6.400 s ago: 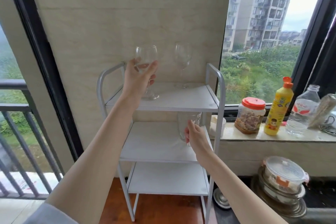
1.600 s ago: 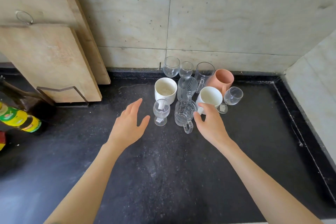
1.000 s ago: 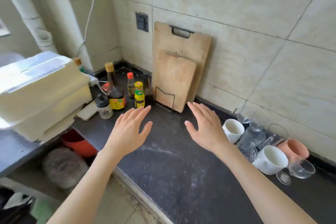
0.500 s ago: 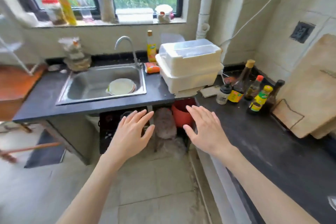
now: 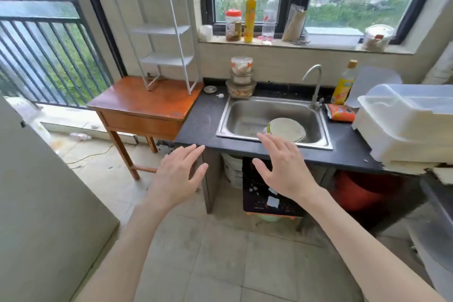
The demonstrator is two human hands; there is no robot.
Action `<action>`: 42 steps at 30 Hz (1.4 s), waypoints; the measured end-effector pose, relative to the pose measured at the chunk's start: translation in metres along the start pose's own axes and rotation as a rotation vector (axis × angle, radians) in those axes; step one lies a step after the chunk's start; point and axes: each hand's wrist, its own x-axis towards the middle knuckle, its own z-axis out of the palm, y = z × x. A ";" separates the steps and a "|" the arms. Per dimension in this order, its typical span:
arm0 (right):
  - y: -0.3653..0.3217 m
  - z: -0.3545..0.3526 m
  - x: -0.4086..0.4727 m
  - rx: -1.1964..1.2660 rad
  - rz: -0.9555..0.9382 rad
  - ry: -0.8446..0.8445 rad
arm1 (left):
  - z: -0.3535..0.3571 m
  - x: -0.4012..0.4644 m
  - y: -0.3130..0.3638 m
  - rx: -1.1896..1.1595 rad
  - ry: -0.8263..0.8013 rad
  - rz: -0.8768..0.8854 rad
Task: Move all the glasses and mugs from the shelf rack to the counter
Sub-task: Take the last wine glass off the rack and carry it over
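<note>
Both hands are hovering empty in front of the body, fingers spread wide and straight; the left hand point(image 5: 180, 174) is hanging over the floor just off the left end of the worktop point(image 5: 196, 125), while the right hand point(image 5: 284, 167) is floating before its front edge, below the sink point(image 5: 247, 115); neither is touching anything. Beyond them the shelf rack point(image 5: 169, 29) is standing on the wooden table point(image 5: 144, 103), toward its back right corner, and all its tiers are showing bare, so no glass or mug is appearing anywhere here; I am judging the moving as nearly or wholly done. The chief risk is reaching back for nothing and knocking the light rack off the table; another is overlooking a clear glass against the pale wall, since transparent pieces are reading poorly at this distance.
</note>
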 end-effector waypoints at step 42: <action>-0.218 0.080 0.761 0.271 -0.134 0.320 | -0.238 0.630 -0.438 -0.054 0.216 0.203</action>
